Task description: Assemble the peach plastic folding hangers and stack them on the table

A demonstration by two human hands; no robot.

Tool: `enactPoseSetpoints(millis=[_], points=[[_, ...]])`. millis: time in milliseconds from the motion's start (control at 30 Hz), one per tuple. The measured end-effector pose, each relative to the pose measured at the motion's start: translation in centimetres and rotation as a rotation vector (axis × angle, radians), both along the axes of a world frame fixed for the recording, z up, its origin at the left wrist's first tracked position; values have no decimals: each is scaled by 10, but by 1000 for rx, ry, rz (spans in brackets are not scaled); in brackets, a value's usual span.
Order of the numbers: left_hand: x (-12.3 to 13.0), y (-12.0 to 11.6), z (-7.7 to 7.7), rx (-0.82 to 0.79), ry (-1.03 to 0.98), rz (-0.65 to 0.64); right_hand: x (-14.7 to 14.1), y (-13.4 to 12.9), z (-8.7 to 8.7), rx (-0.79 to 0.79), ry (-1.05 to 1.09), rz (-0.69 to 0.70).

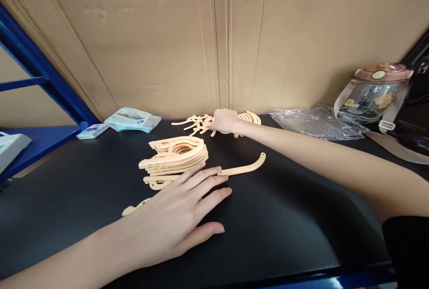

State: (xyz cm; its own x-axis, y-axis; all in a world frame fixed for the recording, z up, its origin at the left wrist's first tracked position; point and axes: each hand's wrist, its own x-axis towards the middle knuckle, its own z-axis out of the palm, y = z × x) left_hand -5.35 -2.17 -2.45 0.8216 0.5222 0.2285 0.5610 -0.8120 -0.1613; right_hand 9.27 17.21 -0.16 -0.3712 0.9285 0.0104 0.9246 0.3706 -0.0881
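Note:
My left hand point(187, 204) lies palm down near the middle of the table with its fingers stretched out and spread. Beneath it, partly hidden, are flat beige pieces that look like folding clothes hanger parts point(134, 207). Just beyond its fingertips a single curved beige hanger arm point(246, 169) rests on the table. Behind the hand stands a stack of folded beige hangers point(181, 155). At the back, my right hand point(226, 120) is curled down into a pile of small beige parts point(201, 123); its fingertips are hidden. More curved arms point(251, 118) lie beside its wrist.
A tissue pack point(132, 119) and a small box point(92, 131) lie at the back left. Crumpled clear plastic point(318, 121) and a strapped water bottle point(375, 94) sit at the back right. A cardboard wall point(161, 48) rises behind the black table point(284, 231); a blue frame point(50, 65) is left.

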Motion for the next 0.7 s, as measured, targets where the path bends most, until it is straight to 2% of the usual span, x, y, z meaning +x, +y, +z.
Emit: enactPoseSetpoints(millis=[200, 433, 533, 700], points=[[-1, -2, 0, -24, -35, 3, 7, 1, 10, 16, 37, -48], [-3, 0, -2, -7, -48, 3, 44, -2, 28, 125, 88, -39], [-2, 0, -2, 5, -45, 5, 64, -13, 32, 165, 148, -4], [2, -1, 1, 45, -57, 30, 103, -49, 31, 186, 287, 75]])
